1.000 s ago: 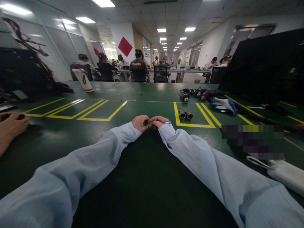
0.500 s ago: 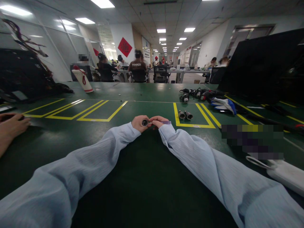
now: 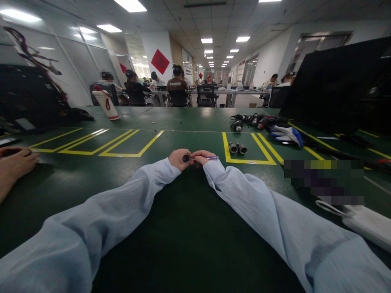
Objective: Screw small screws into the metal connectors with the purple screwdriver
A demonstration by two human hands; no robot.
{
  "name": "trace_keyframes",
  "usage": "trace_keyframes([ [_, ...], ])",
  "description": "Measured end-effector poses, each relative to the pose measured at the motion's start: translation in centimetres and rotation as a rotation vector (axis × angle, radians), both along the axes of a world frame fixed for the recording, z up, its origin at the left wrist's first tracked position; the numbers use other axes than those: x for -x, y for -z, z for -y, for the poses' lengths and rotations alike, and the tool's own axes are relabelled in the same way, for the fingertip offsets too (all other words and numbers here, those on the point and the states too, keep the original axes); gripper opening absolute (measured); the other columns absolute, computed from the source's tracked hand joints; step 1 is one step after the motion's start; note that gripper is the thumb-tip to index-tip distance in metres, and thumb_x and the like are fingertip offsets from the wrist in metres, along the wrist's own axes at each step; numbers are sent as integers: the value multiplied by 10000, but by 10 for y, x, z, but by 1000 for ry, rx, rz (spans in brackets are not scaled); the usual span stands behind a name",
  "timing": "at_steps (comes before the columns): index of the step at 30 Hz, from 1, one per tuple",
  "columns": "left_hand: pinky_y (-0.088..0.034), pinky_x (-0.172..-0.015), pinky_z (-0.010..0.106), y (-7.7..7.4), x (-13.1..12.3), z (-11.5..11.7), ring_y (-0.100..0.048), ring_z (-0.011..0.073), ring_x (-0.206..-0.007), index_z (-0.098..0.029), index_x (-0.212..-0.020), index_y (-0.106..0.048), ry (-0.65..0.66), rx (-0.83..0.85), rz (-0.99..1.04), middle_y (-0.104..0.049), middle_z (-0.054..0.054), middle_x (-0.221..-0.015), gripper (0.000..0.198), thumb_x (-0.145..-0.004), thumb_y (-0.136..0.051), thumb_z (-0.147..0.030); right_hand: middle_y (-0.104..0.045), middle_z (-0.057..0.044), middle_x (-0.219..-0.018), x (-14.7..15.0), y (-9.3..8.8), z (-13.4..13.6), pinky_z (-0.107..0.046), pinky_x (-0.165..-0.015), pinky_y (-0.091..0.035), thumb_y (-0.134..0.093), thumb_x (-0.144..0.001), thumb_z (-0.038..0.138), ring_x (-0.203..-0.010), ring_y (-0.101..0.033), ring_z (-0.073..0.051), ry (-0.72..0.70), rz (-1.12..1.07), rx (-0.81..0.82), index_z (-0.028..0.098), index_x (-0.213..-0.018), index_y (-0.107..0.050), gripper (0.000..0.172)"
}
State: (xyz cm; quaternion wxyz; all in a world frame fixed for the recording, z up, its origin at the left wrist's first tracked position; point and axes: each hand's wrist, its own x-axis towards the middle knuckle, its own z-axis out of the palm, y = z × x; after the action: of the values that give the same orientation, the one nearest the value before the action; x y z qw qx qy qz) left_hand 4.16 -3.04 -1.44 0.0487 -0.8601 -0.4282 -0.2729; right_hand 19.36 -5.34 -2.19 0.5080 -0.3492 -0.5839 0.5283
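Observation:
My left hand (image 3: 176, 158) is closed around a round metal connector (image 3: 185, 158), whose dark open end faces me. From the right, my right hand (image 3: 201, 155) meets it, fingers pinching a thin screwdriver (image 3: 213, 158) with a clear purple handle. The screwdriver lies almost level and its shaft points at the connector's side. Its tip is too small to make out, so I cannot tell whether it touches. Two more metal connectors (image 3: 242, 149) lie side by side inside a yellow-taped box to the right of my hands.
Yellow tape (image 3: 122, 154) marks boxes on the green table (image 3: 189, 118). Cabled connectors (image 3: 238, 126) and a blue-and-white glove (image 3: 287, 135) lie at the back right. A white cup (image 3: 106, 105) stands back left. Another person's hand (image 3: 18, 165) rests at the left edge.
Both hands stay in nearly the same place, still holding the connector and the screwdriver. The fingers of my right hand have shifted slightly on the handle.

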Motion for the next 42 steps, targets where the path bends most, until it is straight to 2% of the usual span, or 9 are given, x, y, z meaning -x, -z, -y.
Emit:
trace_keyframes([
  [8,-396,-520,215,-1,0,2,-527,124,-544,-141,-639,-562,-5,57,53,-572,16,-576,261,-647,-547,-401,-610,30,-574,1,0,0,-151,-435,-439,-528,-648,138,-534,-554,-75,21,-30,10,174,-699,-620,111],
  [17,-415,-565,234,-2,-2,4,-551,151,-614,-144,-635,-554,-40,-43,-77,-577,39,-625,179,-661,-537,-321,-609,35,-548,4,2,2,-151,-410,-400,-500,-667,112,-498,-550,-73,45,13,-11,173,-707,-615,136],
  [29,-406,-525,221,-5,0,5,-532,133,-549,-152,-617,-542,22,2,76,-562,15,-571,239,-625,-544,-391,-619,24,-585,0,1,2,-164,-445,-448,-529,-657,141,-572,-577,-91,-18,-74,-22,172,-718,-623,116],
  [35,-389,-496,212,0,1,1,-505,116,-507,-148,-609,-545,23,35,139,-552,5,-539,265,-610,-545,-413,-615,22,-632,2,2,2,-163,-450,-449,-534,-654,148,-580,-563,-84,0,-98,-28,174,-719,-629,118],
  [42,-373,-480,208,0,-1,2,-492,111,-491,-149,-571,-536,13,61,114,-535,-1,-512,246,-624,-521,-388,-629,8,-713,0,1,1,-177,-473,-465,-551,-655,175,-612,-566,-91,-37,-56,-43,183,-740,-638,121],
])
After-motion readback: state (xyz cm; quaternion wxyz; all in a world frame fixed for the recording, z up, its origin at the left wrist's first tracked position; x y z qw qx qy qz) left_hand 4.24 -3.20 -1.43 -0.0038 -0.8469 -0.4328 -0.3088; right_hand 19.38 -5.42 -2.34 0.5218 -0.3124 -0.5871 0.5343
